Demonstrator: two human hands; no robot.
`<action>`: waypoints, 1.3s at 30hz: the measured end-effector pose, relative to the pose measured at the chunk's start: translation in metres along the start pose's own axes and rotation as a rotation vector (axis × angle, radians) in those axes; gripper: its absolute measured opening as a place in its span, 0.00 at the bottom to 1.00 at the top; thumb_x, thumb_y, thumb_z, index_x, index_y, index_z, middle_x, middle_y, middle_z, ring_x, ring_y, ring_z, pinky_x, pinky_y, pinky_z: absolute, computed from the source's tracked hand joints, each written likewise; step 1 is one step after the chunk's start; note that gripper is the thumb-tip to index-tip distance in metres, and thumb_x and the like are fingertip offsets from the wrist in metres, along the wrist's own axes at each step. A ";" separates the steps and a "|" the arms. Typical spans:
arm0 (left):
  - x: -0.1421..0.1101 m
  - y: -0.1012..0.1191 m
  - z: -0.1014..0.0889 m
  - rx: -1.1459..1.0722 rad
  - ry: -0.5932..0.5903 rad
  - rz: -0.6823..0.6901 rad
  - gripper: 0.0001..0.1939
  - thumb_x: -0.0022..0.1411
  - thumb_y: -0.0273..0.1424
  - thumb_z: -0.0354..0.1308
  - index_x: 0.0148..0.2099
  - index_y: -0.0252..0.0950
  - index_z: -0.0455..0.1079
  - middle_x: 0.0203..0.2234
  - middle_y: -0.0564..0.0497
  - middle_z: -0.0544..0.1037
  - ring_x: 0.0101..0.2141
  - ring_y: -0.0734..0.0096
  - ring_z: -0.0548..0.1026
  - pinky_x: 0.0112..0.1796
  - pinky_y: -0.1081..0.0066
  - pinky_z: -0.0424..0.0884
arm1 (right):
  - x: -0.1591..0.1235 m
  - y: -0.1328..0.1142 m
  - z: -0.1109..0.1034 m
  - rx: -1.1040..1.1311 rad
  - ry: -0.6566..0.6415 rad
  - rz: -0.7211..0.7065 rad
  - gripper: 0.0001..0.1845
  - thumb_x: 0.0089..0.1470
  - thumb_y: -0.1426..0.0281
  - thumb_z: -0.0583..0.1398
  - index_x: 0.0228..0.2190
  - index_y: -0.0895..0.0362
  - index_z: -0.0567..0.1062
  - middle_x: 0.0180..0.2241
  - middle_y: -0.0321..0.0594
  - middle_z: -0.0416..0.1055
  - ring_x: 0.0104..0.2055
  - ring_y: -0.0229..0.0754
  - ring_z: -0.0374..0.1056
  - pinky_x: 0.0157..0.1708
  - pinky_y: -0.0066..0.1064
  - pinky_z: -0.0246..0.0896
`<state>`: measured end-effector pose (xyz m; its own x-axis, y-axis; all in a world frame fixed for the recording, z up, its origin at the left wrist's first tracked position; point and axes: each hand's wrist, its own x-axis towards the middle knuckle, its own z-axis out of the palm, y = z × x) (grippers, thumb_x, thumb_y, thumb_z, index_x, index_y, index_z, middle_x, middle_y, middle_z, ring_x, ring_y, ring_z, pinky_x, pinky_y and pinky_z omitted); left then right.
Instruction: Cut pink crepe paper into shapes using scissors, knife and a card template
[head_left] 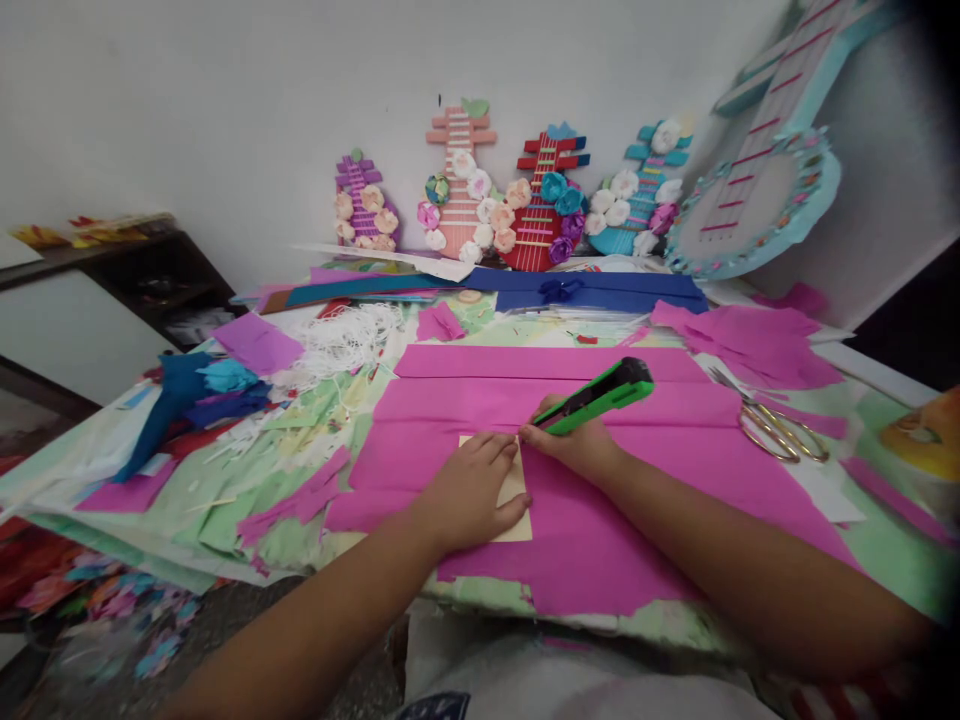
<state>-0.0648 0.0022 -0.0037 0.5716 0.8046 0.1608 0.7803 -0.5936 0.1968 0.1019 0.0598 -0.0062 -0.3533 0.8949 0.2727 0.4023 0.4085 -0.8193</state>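
My left hand (476, 490) lies flat with fingers stretched over a small cream-coloured card (517, 515), pressing it onto a large sheet of magenta paper (645, 510). In my right hand (574, 445) is a green and black utility knife (596, 397), its tip end at the card's upper right corner. The blade itself is too small to make out. Creases run across the upper part of the magenta sheet, and its lower edge is ragged.
Gold-handled scissors (780, 430) rest at the sheet's right side. A tangle of white string (349, 345) and paper scraps (259, 345) lie to the left. Blue paper (600, 290) and several flower-decorated paper guitars (540, 205) stand at the back. An orange-patterned container (926, 440) is far right.
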 end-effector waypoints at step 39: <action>0.001 -0.001 0.000 0.002 -0.018 -0.004 0.27 0.55 0.41 0.48 0.53 0.30 0.57 0.50 0.42 0.63 0.51 0.59 0.58 0.52 0.62 0.52 | 0.002 -0.001 0.000 0.079 -0.036 0.062 0.12 0.41 0.63 0.58 0.19 0.56 0.61 0.18 0.33 0.63 0.21 0.34 0.60 0.23 0.27 0.56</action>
<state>-0.0655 0.0034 -0.0034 0.5727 0.8073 0.1425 0.7832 -0.5902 0.1958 0.1008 0.0610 -0.0049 -0.3605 0.9103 0.2033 0.3568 0.3359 -0.8717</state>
